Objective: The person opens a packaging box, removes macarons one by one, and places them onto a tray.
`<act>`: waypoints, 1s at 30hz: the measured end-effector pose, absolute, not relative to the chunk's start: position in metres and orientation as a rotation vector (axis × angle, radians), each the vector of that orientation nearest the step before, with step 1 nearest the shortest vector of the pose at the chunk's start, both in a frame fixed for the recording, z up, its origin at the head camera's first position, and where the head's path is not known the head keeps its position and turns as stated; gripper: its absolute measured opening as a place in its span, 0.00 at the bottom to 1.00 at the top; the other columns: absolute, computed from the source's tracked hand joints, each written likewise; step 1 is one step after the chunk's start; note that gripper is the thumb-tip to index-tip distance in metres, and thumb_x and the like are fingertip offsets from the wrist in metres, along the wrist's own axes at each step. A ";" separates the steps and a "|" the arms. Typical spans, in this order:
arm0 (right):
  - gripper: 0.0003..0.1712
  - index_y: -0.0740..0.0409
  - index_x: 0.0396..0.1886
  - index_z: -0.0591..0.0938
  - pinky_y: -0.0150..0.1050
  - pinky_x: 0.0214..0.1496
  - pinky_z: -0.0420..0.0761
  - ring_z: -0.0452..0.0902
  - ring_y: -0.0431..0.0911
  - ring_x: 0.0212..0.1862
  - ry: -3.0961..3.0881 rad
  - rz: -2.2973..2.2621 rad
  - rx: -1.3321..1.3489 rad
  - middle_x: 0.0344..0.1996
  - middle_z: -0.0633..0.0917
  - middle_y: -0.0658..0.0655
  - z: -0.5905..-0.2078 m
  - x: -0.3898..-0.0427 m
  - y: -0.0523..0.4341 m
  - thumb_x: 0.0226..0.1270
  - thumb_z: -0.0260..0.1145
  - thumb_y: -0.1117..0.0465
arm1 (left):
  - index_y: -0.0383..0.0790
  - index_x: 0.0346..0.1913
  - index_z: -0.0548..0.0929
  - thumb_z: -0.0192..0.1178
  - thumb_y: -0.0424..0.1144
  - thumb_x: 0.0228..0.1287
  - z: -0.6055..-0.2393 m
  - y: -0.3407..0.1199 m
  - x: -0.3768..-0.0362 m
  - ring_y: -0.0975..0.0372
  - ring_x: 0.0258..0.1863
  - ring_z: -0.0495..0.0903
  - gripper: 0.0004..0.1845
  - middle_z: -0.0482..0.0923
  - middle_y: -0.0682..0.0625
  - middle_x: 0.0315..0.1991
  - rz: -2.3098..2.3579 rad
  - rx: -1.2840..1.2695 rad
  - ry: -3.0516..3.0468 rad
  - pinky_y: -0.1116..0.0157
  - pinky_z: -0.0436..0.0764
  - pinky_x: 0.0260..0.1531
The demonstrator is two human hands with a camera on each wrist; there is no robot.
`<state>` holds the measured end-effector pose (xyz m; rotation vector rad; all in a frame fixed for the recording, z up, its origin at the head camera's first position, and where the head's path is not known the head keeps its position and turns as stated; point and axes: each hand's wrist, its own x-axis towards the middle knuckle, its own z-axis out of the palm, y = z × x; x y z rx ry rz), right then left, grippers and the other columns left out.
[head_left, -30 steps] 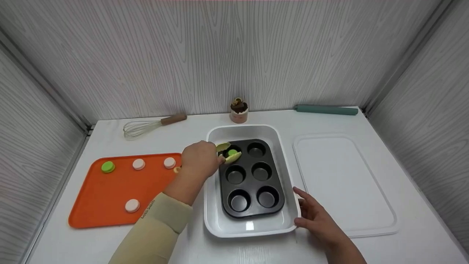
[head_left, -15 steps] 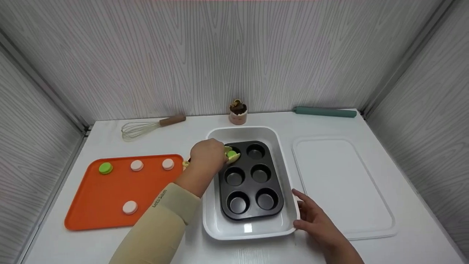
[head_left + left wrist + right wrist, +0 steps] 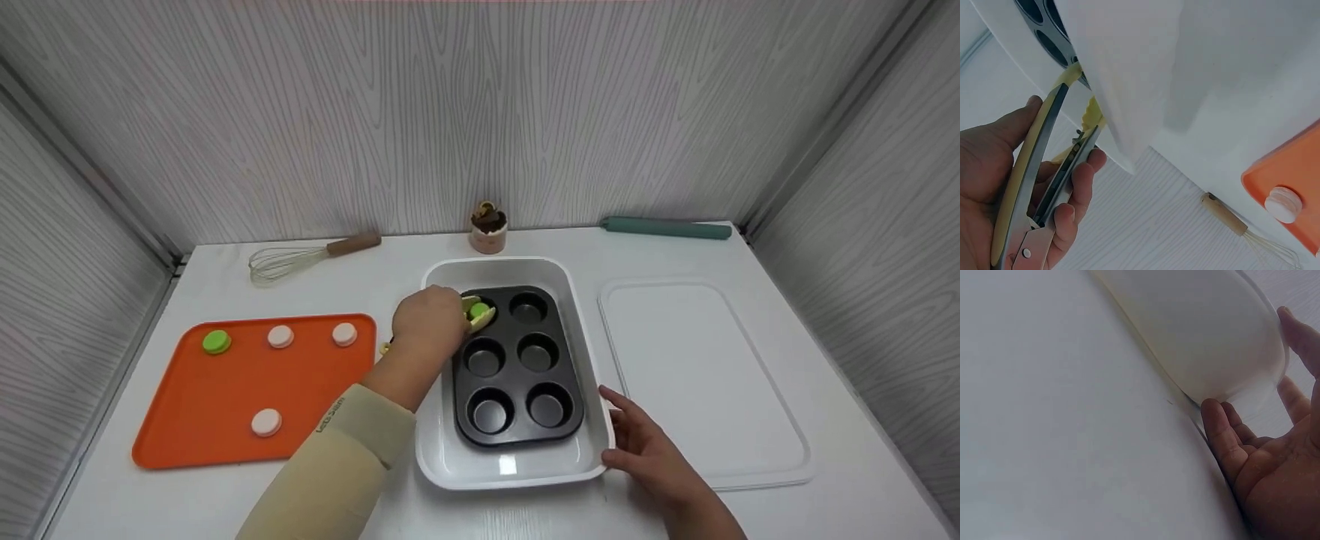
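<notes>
My left hand (image 3: 429, 324) grips yellow-headed tongs (image 3: 1030, 169) between thumb and fingers, over the far-left cup of a black muffin tin (image 3: 511, 394). The two tong heads flank a green macaron (image 3: 478, 310) at that cup. The other cups show bare bottoms. The tin lies inside a deep white bin (image 3: 442, 475). At the bin's near right corner, my right hand (image 3: 651, 450) holds the wall, thumb on the front side and fingers along the right side. In the left wrist view, the bin's wall hides most of the tin.
An orange tray (image 3: 202, 405) on the left carries another green macaron (image 3: 217, 342) and several pink ones. Behind lie a whisk (image 3: 315, 256), a dessert cup (image 3: 488, 231) and a green rolling pin (image 3: 666, 227). A flat white lid (image 3: 697, 375) lies to the right.
My left hand has shifted right with the tongs, and the tong heads stand closer about the green macaron. My right hand stays at the bin's corner.
</notes>
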<state>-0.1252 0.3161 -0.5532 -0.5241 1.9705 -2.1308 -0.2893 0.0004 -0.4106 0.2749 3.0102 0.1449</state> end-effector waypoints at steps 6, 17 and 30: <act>0.48 0.59 0.86 0.54 0.41 0.62 0.81 0.79 0.53 0.64 1.969 -2.132 -0.495 0.68 0.71 0.76 -0.551 -0.124 0.317 0.73 0.67 0.75 | 0.34 0.49 0.84 0.69 0.51 0.71 -0.412 -0.009 -0.290 0.53 0.38 0.85 0.21 0.85 0.42 0.41 0.249 0.249 3.000 0.52 0.87 0.39; 0.48 0.58 0.85 0.55 0.40 0.63 0.81 0.79 0.51 0.64 1.989 -2.109 -0.470 0.69 0.68 0.79 -0.549 -0.124 0.314 0.72 0.68 0.74 | 0.35 0.54 0.83 0.68 0.60 0.70 -0.408 -0.030 -0.279 0.51 0.39 0.83 0.29 0.84 0.41 0.43 0.318 0.224 2.996 0.53 0.83 0.38; 0.48 0.58 0.85 0.56 0.41 0.62 0.82 0.80 0.52 0.64 1.991 -2.110 -0.439 0.69 0.69 0.79 -0.551 -0.125 0.315 0.72 0.68 0.74 | 0.38 0.43 0.81 0.68 0.59 0.70 -0.397 -0.052 -0.252 0.52 0.30 0.81 0.24 0.81 0.45 0.31 0.462 0.268 3.058 0.54 0.77 0.27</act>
